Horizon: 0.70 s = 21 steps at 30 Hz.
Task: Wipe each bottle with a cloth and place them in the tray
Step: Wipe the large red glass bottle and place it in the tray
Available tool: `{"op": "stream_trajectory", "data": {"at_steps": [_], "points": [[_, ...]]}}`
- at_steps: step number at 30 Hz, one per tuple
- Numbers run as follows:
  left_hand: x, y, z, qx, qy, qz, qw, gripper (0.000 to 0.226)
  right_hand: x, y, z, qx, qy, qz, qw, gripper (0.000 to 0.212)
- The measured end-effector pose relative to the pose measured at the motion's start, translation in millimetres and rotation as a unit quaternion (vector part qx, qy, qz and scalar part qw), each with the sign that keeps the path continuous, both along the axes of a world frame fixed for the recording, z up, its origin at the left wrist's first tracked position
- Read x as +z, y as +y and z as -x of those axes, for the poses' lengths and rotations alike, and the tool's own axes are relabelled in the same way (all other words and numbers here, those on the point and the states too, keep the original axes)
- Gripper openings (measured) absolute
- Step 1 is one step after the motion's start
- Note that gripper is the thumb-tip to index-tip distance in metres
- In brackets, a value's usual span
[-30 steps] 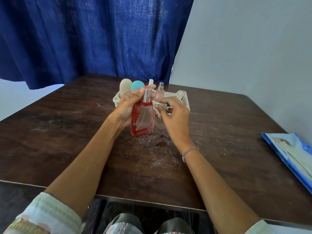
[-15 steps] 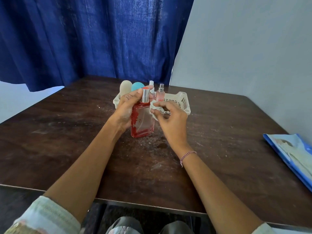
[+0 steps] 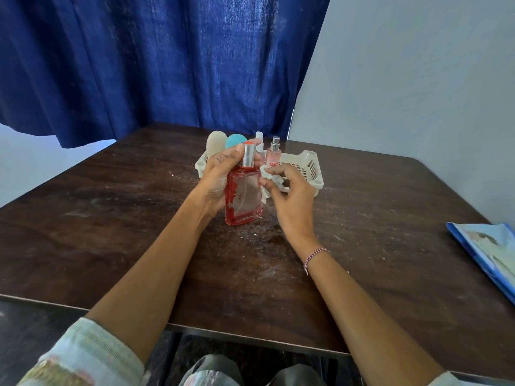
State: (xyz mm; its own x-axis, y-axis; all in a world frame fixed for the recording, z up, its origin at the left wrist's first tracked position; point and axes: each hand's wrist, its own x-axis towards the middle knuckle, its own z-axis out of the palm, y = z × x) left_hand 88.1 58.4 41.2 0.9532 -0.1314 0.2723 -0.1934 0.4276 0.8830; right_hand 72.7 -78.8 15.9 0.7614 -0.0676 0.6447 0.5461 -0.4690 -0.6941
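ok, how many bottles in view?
5: red bottle in the left hand; in the tray, beige bottle, teal-capped bottle, white-capped bottle, pink spray bottle. Hand may hide more.

One view only: head-worn wide-angle camera, facing forward and down, close above the table (image 3: 111, 232). Left hand (image 3: 217, 179) gripping bottle (image 3: 243, 196) sits centre; tray (image 3: 312, 168) just behind, curtain (image 3: 167, 65) beyond.

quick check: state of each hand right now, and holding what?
Left hand: closed, gripping the red bottle upright above the table.
Right hand: closed, pinching the white cloth against the bottle's right side.
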Motion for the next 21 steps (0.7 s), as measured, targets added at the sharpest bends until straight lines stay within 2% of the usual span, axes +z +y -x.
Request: {"op": "stream_trajectory", "data": {"at_steps": [4,9,12,18,21], "points": [[1.7,-0.3,2.4,0.030,0.029,0.057,0.997,0.024,-3.0,1.6,2.9,0.023,0.068,0.015,0.997,0.011],[0.7,-1.8,0.6,0.005,0.047,0.070,0.996,0.026,2.3,7.5,4.2,0.032,-0.006,-0.003,0.999,0.023],[2.7,-2.7,0.8,0.000,0.042,0.081,0.996,0.027,6.2,3.3,1.6,0.020,-0.019,0.009,1.000,0.021],[4.5,-4.1,5.2,0.040,0.053,0.081,0.994,0.023,7.9,-15.9,3.1,0.045,0.107,0.074,0.990,0.016],[6.0,-4.5,6.4,0.035,0.055,0.088,0.994,0.023,8.9,-12.6,4.2,0.054,0.066,0.079,0.993,0.018]]}}
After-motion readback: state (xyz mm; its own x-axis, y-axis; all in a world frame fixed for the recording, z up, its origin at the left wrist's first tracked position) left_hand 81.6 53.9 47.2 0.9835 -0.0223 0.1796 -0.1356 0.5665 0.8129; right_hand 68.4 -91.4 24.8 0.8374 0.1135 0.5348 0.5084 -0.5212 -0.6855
